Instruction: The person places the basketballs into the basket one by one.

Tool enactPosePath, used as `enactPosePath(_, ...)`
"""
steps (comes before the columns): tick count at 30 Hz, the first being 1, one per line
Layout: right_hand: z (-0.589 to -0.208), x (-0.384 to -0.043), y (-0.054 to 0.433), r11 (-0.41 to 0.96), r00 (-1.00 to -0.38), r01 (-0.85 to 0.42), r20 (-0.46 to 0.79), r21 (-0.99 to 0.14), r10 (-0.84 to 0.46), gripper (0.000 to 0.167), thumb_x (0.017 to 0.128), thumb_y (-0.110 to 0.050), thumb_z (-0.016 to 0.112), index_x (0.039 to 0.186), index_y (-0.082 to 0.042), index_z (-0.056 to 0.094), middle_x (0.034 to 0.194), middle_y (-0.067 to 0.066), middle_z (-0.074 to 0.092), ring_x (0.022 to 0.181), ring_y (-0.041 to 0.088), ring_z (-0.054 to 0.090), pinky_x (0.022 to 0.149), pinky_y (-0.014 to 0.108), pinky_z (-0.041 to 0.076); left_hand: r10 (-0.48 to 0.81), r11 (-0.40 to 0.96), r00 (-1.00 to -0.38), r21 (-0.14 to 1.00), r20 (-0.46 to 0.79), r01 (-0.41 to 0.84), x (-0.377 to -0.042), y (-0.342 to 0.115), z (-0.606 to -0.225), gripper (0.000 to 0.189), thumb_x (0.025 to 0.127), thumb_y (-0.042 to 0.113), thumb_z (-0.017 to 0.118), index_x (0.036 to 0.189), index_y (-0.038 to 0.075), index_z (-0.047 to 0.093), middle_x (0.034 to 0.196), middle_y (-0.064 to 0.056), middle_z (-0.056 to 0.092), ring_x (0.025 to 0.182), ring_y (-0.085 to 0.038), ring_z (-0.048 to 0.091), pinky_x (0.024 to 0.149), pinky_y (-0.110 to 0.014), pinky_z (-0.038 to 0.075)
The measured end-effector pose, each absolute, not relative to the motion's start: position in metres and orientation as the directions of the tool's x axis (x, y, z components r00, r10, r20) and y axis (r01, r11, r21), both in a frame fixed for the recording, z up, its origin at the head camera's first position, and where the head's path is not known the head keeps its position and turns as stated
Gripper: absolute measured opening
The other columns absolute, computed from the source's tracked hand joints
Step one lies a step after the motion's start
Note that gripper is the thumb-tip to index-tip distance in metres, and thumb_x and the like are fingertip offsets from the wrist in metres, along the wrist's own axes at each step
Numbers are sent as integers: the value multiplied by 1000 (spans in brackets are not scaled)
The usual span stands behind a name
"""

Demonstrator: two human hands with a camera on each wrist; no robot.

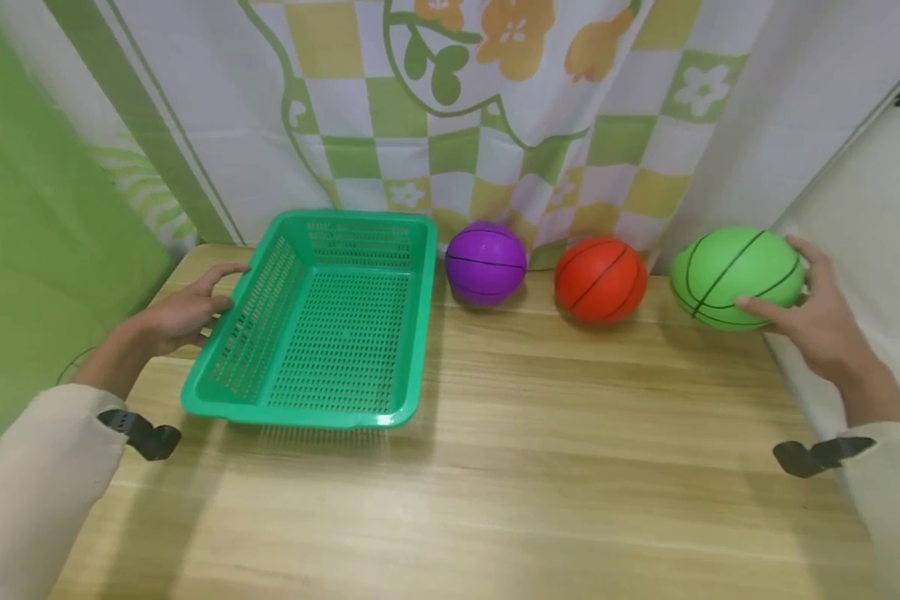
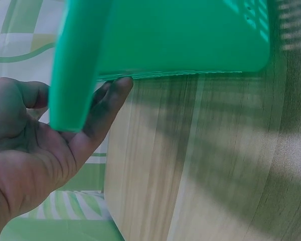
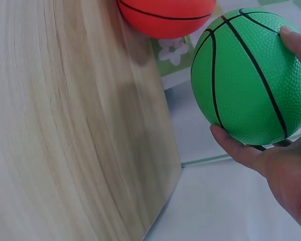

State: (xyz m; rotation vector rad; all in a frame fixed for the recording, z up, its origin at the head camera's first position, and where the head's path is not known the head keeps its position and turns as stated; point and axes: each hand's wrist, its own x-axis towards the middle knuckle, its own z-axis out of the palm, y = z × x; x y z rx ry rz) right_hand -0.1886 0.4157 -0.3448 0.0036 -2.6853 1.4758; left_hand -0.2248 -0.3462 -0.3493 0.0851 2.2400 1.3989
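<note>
My left hand (image 1: 183, 317) is at the left side of a green plastic basket (image 1: 285, 414), with the rim between thumb and fingers. In the left wrist view the fingers (image 2: 108, 108) reach under the basket's edge. Nothing lies inside the basket. At the far right, my right hand (image 1: 821, 325) grips a light green ball (image 1: 735, 275) with black lines, thumb on the near side and fingers around the right. The right wrist view shows this ball held beyond the table's corner edge. A red ball (image 1: 600, 279) and a purple ball (image 1: 486, 262) sit between basket and green ball.
The wooden table (image 1: 540, 467) ends at a back edge behind the balls, where a patterned curtain (image 1: 397, 112) hangs. Green cloth (image 1: 37, 250) hangs at the left, and a pale wall (image 1: 870, 225) borders the right side.
</note>
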Motion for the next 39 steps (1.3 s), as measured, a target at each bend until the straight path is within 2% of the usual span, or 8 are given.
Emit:
enactPosePath(9, -336, -189, 402, 572, -991, -119, 132, -811, -19, 95, 94, -5, 68, 160, -35, 8, 163, 17, -2, 134, 49, 28, 75, 10, 47, 302, 472, -874, 856, -381, -211, -225, -346, -348, 64, 108, 14, 30, 160, 22, -7, 119, -27, 53, 98, -32, 65, 80, -52, 55)
enactPosePath(13, -331, -189, 393, 587, -988, -135, 157, -798, -14, 96, 92, -8, 71, 161, -35, 10, 165, 9, -1, 142, 54, 9, 104, 43, 42, 303, 471, -874, 857, -381, -210, -224, -346, -348, 65, 108, 13, 30, 161, 22, -7, 120, -28, 53, 99, -33, 65, 80, -52, 55)
enactPosePath(16, -327, -188, 387, 593, -986, -148, 166, -791, -24, 96, 91, -10, 72, 160, -37, 11, 165, 5, -1, 142, 56, 6, 102, 74, 24, 302, 473, -874, 856, -380, -209, -223, -346, -348, 65, 108, 13, 30, 161, 23, -7, 121, -29, 52, 100, -33, 65, 81, -53, 55)
enactPosePath(25, -316, -188, 365, 556, -978, -206, 186, -806, -93, 98, 87, -7, 75, 160, -36, 16, 165, 8, 4, 138, 61, 9, 94, 84, 14, 292, 472, -876, 854, -384, -217, -223, -348, -350, 66, 108, 15, 31, 161, 25, -7, 124, -29, 49, 102, -33, 64, 81, -53, 55)
enactPosePath(28, -313, -190, 356, 540, -972, -233, 205, -809, -112, 98, 85, -4, 76, 159, -35, 19, 164, 9, 9, 141, 57, 10, 100, 81, 9, 292, 468, -876, 856, -383, -219, -223, -348, -350, 65, 108, 15, 31, 161, 25, -7, 122, -29, 51, 100, -33, 65, 80, -53, 55)
enactPosePath(31, -310, -192, 348, 549, -971, -241, 204, -800, -127, 99, 85, -3, 77, 159, -35, 20, 164, 10, 12, 141, 53, 16, 104, 76, 16, 292, 464, -877, 858, -382, -219, -223, -347, -350, 65, 108, 15, 31, 161, 25, -6, 121, -28, 51, 100, -33, 65, 81, -53, 55)
enactPosePath(35, -305, -195, 337, 581, -971, -238, 191, -778, -143, 102, 83, -2, 79, 159, -37, 19, 162, 13, 17, 135, 53, 29, 98, 40, 47, 298, 454, -876, 863, -380, -220, -223, -346, -351, 65, 108, 14, 31, 161, 24, -7, 122, -28, 49, 101, -31, 64, 81, -52, 55)
enactPosePath(39, -301, -199, 325, 573, -963, -271, 215, -773, -165, 103, 81, -1, 80, 159, -33, 21, 160, 14, 20, 132, 52, 33, 78, 15, 47, 300, 450, -876, 866, -378, -219, -224, -347, -351, 65, 108, 14, 31, 161, 23, -7, 123, -27, 48, 102, -31, 64, 81, -52, 55)
